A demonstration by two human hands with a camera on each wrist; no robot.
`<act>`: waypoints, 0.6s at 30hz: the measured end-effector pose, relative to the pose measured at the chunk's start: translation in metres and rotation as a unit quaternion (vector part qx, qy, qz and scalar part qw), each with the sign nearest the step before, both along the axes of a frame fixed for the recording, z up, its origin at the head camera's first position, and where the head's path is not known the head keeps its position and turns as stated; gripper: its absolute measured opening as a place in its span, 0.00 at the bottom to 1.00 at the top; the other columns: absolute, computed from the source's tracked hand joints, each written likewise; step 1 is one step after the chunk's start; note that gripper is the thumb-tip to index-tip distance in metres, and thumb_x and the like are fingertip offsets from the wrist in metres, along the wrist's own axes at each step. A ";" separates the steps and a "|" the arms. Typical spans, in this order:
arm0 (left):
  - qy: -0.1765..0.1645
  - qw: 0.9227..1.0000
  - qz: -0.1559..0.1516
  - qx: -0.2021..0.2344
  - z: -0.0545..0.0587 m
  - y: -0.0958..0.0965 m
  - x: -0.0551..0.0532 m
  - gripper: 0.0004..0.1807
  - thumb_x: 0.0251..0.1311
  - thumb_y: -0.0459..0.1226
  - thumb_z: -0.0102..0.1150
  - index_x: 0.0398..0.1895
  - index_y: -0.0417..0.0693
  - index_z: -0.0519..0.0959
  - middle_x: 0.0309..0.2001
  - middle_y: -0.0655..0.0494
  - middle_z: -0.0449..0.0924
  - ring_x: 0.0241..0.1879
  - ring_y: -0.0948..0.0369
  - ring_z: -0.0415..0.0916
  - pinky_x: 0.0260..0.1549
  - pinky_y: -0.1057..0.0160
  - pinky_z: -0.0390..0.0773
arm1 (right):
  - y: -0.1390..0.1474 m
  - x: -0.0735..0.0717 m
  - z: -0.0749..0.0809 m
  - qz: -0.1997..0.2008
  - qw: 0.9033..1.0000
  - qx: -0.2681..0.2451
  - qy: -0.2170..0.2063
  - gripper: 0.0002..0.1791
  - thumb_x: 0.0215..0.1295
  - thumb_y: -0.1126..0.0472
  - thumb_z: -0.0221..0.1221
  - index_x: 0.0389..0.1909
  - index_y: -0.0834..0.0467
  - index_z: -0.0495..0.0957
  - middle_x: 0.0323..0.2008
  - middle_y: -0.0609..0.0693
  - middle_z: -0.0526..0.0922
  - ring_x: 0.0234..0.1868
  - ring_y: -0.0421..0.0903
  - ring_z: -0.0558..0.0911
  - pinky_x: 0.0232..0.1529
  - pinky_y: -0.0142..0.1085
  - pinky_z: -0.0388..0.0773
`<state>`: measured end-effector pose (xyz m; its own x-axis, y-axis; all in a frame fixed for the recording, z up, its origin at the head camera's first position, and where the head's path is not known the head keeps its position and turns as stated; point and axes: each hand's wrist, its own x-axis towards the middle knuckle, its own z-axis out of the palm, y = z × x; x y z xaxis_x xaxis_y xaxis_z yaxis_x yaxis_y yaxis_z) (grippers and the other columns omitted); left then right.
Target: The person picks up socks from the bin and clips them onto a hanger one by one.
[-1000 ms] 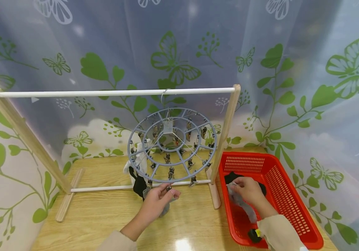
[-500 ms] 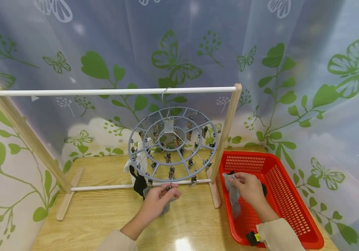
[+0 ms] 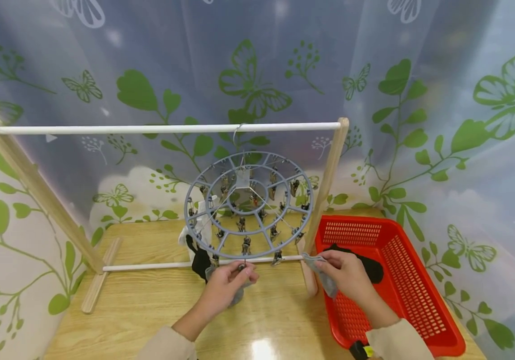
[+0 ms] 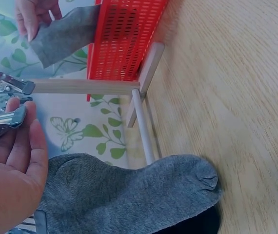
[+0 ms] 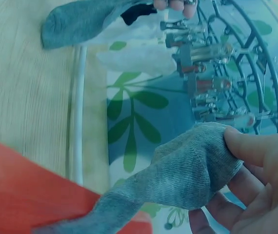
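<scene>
My left hand (image 3: 223,289) grips a metal clip (image 4: 5,122) at the front edge of a round grey hanger (image 3: 243,178), which carries several such clips. A grey sock (image 4: 129,192) hangs just beside that hand, with a black sock (image 3: 200,262) and a white cloth item (image 3: 203,220) behind it. My right hand (image 3: 349,275) pinches another grey sock (image 5: 183,170) by its opening, near the basket's left rim. This sock's lower end dangles down.
The hanger hooks over a white rail (image 3: 167,129) on a wooden stand (image 3: 327,185). To the right stands a red plastic basket (image 3: 419,280) holding a black item (image 3: 370,267). Everything sits on a wooden table (image 3: 149,310) before a patterned curtain (image 3: 311,30).
My right hand has lifted the grey sock out of the basket and carried it left, toward the hanger. The left hand has stayed at the clip.
</scene>
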<state>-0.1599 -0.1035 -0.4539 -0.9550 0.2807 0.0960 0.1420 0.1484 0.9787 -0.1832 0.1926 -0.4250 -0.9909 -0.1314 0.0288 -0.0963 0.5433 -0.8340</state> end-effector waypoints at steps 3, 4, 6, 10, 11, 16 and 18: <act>0.004 1.000 -0.004 -0.003 0.000 0.000 0.000 0.18 0.73 0.45 0.49 0.46 0.37 0.79 0.37 0.47 0.83 0.43 0.57 0.82 0.49 0.62 0.80 | -0.006 0.004 0.005 0.007 1.000 0.005 -0.001 0.11 0.66 0.58 0.62 0.44 0.61 0.83 0.41 0.55 0.87 0.35 0.44 0.83 0.32 0.34 0.80; 0.007 1.000 -0.005 -0.003 0.000 0.000 0.000 0.18 0.73 0.45 0.49 0.45 0.37 0.79 0.37 0.47 0.83 0.42 0.57 0.81 0.49 0.62 0.80 | -0.008 0.006 0.006 0.012 1.000 0.006 -0.001 0.12 0.66 0.58 0.62 0.44 0.60 0.83 0.41 0.55 0.87 0.35 0.44 0.83 0.32 0.34 0.80; 0.012 1.000 -0.008 -0.005 0.000 0.000 0.000 0.18 0.74 0.44 0.48 0.45 0.37 0.79 0.36 0.48 0.83 0.41 0.57 0.81 0.48 0.62 0.80 | -0.012 0.008 0.008 0.019 1.000 0.008 -0.002 0.11 0.65 0.57 0.63 0.43 0.59 0.84 0.39 0.53 0.87 0.35 0.43 0.82 0.32 0.34 0.79; 0.020 1.000 -0.018 -0.016 0.000 0.000 0.000 0.18 0.75 0.43 0.46 0.47 0.36 0.78 0.36 0.49 0.83 0.42 0.58 0.81 0.48 0.64 0.79 | -0.018 0.011 0.009 0.042 0.999 0.006 0.004 0.11 0.65 0.57 0.63 0.42 0.59 0.84 0.36 0.50 0.87 0.34 0.42 0.81 0.31 0.32 0.78; 0.021 0.999 -0.021 -0.020 0.000 0.000 0.000 0.19 0.75 0.43 0.45 0.48 0.36 0.78 0.36 0.49 0.83 0.42 0.58 0.81 0.48 0.65 0.78 | -0.019 0.011 0.009 0.045 0.999 0.005 0.006 0.11 0.64 0.57 0.63 0.42 0.59 0.84 0.35 0.49 0.87 0.34 0.42 0.80 0.31 0.32 0.78; 0.027 0.999 -0.026 -0.025 0.000 0.000 0.000 0.19 0.75 0.43 0.45 0.48 0.35 0.77 0.36 0.48 0.83 0.40 0.58 0.81 0.47 0.65 0.78 | -0.025 0.013 0.007 0.056 0.998 -0.001 0.008 0.11 0.64 0.56 0.64 0.42 0.60 0.84 0.35 0.50 0.87 0.33 0.42 0.81 0.30 0.31 0.78; 0.029 0.999 -0.025 -0.025 0.000 0.001 0.000 0.18 0.75 0.43 0.45 0.45 0.36 0.78 0.34 0.49 0.82 0.39 0.59 0.81 0.46 0.64 0.79 | -0.027 0.014 0.006 0.063 0.998 -0.009 0.002 0.12 0.64 0.57 0.63 0.42 0.61 0.84 0.35 0.52 0.87 0.32 0.44 0.82 0.30 0.31 0.79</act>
